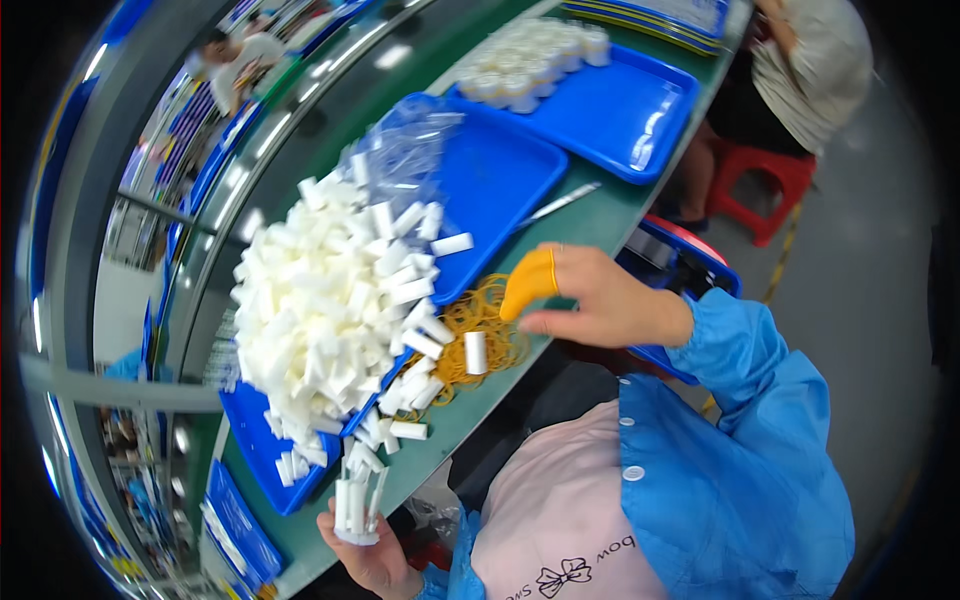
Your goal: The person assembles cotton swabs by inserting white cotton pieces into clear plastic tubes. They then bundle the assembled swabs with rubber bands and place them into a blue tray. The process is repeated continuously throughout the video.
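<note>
In my left hand (375,565), low in the view, is a white plastic piece with upright prongs (356,508), my fingers closed round its base. White cylinders seem to stand among the prongs, though blur hides the detail. My right hand (600,300) hovers above the table's near edge, beside a heap of tan rubber bands (482,312). Yellow finger cots cover its fingertips. Those fingers are loosely curled with the thumb apart, and nothing shows between them. One white cylinder (475,353) lies on the bands. A large pile of white cylinders (310,300) rises left of them.
Behind the bands is a blue tray (510,165) with clear plastic film (405,145) and a pen (560,203). Farther off, another blue tray (640,130) adjoins white rolls (530,60). A person sits on a red stool (765,180) at the right. Metal rails (75,250) run along the left.
</note>
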### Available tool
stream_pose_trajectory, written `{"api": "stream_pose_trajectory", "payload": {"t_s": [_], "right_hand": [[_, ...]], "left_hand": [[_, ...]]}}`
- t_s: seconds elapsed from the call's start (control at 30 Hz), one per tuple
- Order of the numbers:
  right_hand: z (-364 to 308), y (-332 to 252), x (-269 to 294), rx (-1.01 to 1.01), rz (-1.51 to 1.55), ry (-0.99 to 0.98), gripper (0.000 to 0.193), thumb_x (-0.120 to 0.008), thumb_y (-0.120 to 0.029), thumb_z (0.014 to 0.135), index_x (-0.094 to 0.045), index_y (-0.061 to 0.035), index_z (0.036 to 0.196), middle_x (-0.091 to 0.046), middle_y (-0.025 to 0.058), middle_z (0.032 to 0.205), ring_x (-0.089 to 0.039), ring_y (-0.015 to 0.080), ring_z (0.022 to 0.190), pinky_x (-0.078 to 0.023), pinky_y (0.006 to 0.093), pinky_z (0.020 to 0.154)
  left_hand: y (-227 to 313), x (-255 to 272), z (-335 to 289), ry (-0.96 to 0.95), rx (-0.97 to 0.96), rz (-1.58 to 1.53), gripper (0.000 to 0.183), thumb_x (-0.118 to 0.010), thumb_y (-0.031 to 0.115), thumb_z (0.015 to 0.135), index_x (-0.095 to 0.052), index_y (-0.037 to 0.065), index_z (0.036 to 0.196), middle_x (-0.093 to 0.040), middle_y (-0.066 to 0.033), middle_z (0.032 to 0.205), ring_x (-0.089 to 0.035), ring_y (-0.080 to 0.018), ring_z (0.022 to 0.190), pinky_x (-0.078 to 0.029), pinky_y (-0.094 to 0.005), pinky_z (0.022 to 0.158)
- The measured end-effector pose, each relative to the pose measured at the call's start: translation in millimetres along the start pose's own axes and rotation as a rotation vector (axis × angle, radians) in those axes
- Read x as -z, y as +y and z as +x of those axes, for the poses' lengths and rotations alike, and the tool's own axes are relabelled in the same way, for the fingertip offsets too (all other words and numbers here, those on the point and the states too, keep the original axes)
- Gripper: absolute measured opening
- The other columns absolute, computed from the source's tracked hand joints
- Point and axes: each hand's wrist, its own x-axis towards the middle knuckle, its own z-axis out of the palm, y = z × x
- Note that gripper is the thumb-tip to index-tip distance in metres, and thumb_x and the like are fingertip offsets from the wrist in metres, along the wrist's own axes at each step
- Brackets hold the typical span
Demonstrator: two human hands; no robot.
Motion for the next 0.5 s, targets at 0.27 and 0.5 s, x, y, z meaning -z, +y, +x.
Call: {"api": "stream_pose_trajectory", "payload": {"t_s": [0.27, 0.5], "right_hand": [[54, 13, -53, 0.218, -0.403, -0.448, 0.025, -0.058, -0.009, 0.073, -0.068, -0.0131, 0.096, -0.056, 0.0054, 0.09, -0.05, 0.0242, 0.079, -0.041, 0.0359, 0.069], [60, 6, -49, 0.104, -0.286, -0.342, 0.018, -0.06, -0.01, 0.079, -0.064, -0.0099, 0.096, -0.058, 0.0063, 0.088, -0.054, 0.0229, 0.085, -0.042, 0.034, 0.073]], "left_hand": [[-5, 10, 31, -0.161, 0.066, 0.012, 0.035, -0.07, 0.007, 0.079, -0.046, 0.007, 0.104, -0.053, -0.01, 0.113, -0.055, -0.022, 0.105, -0.05, -0.0353, 0.085], [-15, 5, 42, -0.123, 0.092, 0.102, 0.031, -0.072, 0.008, 0.076, -0.048, 0.006, 0.097, -0.051, -0.008, 0.098, -0.055, -0.0213, 0.086, -0.048, -0.0327, 0.08]]}}
